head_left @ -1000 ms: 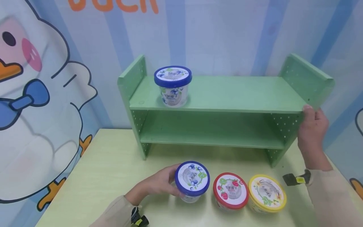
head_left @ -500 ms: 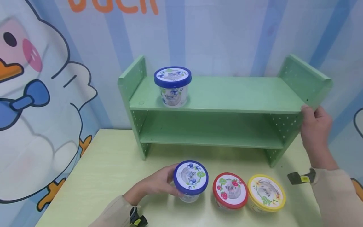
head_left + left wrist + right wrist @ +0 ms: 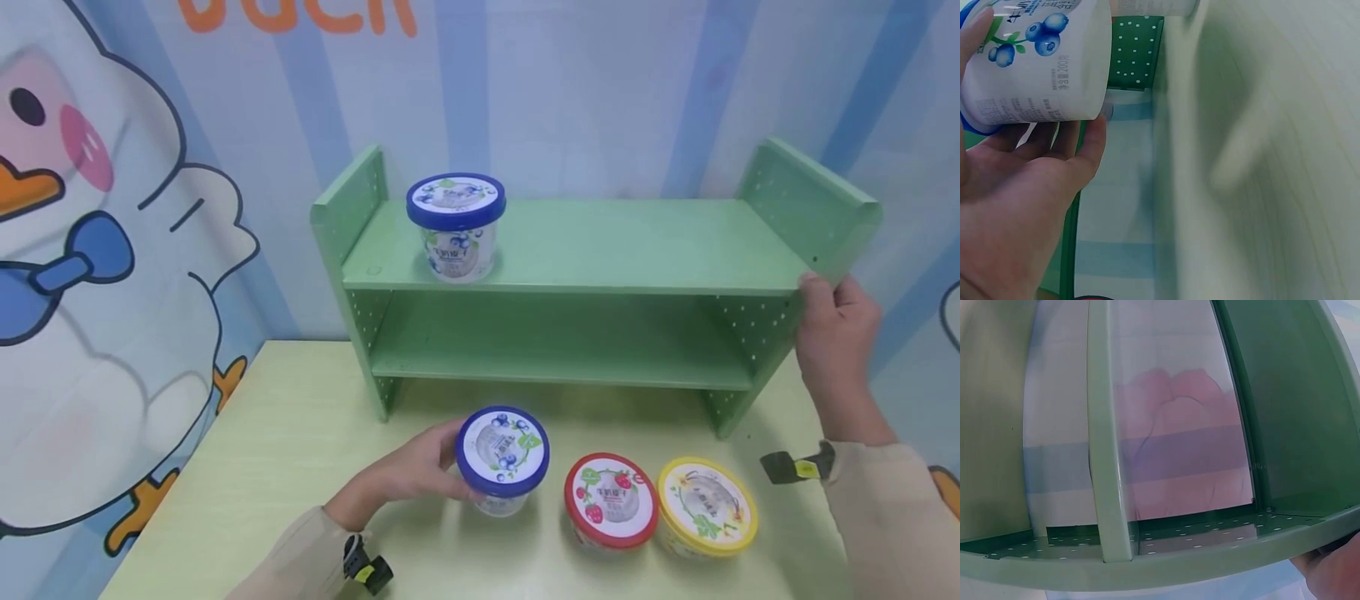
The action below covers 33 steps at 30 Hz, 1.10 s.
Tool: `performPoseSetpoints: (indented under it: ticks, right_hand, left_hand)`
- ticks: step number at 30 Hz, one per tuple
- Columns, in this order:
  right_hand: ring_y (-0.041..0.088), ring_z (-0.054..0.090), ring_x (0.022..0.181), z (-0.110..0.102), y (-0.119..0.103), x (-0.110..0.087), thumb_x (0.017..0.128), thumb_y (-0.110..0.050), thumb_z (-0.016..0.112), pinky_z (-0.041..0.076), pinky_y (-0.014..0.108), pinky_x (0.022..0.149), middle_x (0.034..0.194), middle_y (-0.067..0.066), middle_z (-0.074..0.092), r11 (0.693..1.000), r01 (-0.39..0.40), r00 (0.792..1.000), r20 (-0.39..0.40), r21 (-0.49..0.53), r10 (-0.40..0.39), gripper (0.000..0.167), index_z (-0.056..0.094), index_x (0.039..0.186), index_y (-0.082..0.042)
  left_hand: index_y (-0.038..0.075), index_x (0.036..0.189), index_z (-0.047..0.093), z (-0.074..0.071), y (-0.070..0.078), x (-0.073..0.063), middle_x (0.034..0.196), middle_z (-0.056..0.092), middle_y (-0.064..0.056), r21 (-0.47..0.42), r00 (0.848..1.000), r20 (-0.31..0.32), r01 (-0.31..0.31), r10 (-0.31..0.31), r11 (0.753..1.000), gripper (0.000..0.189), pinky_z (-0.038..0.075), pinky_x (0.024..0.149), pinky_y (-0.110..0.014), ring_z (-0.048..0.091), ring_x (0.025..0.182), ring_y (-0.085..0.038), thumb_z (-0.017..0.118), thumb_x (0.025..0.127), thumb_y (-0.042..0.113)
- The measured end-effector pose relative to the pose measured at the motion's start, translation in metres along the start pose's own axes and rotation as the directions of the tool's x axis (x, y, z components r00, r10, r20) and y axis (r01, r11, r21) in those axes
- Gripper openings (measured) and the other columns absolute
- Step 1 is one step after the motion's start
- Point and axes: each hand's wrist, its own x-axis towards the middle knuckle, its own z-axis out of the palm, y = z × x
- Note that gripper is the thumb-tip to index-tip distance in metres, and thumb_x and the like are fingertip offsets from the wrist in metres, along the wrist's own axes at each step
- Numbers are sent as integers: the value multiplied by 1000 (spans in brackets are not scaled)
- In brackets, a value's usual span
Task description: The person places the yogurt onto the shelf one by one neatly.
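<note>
- Above the tabletop [image 3: 300, 442], front and centre: one blue-lidded blueberry cup [image 3: 502, 454], upright or nearly so, before the green two-tier shelf [image 3: 637, 242].
- Left hand [image 3: 416, 462]: grasping that cup from its left side, thumb to the near side, fingers round the wall.
- Right hand [image 3: 837, 350]: grasping the shelf's right side panel, thumb at the front edge by the upper board.
- Upper board, left part: second blueberry cup [image 3: 457, 225], blue lid, upright.
- On the table, right of the held cup and apart from it: red-lidded strawberry cup [image 3: 611, 500]; just beside it, yellow-lidded cup [image 3: 707, 506]. Contact between these two: cannot tell.
- Step in hand, by judgement: one-handed carry of the blueberry cup, with the shelf braced. Next move seems to call for a level, firm hold, clear of the strawberry cup and the board edges.
- Left wrist view only: a gap between cup base and table, and blueberries printed on the cup's side.
- Right wrist view only: pink printed shape [image 3: 1185, 425] on the backdrop, seen through the shelf. Most of the right hand lies out of that view.
</note>
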Motion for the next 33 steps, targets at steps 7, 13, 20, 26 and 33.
performPoseSetpoints:
  ticks: [7,13,20,26,33]
  right_hand:
    - [7,35,45,1,-2,0,100,-25,49,32,19,40,56,-8,53,1000,-16,1000,11,-20,17,21,67,90,-24]
    - [7,34,43,2,-2,1,100,-25,49,31,19,39,52,-7,49,1000,-20,1000,10,-21,20,21,66,89,-24]
    - [9,30,40,0,1,2,101,-29,50,28,22,36,48,-3,40,999,-21,1000,8,-33,21,23,63,85,-17]
    - [10,26,38,-1,1,1,101,-30,49,24,25,35,45,-1,34,999,-1,1000,19,-43,2,26,60,82,-16]
    - [8,27,38,0,1,2,100,-27,50,26,22,36,45,-3,36,1000,-1,1000,-6,-30,1,24,62,81,-21]
  left_hand:
    - [-2,147,36,-1,4,-1,141,48,-14,-25,1000,-14,2,-3,1000,87,27,113,-44,41,132,-30,79,71,0]
    - [-4,146,36,-3,11,-2,141,47,-18,-18,999,-40,-1,0,1000,86,30,112,-45,42,131,-33,79,71,2]
    - [-5,145,36,-8,16,1,140,47,-18,-12,998,-58,5,-6,1000,85,31,112,-43,42,131,-33,78,71,1]
    - [-5,146,34,-9,21,3,141,46,-19,-27,997,-75,5,-7,1000,86,31,112,-44,40,132,-34,77,71,1]
    - [1,150,32,-13,25,2,143,44,-17,-40,994,-103,-29,25,999,92,32,111,-46,40,132,-34,81,72,7]
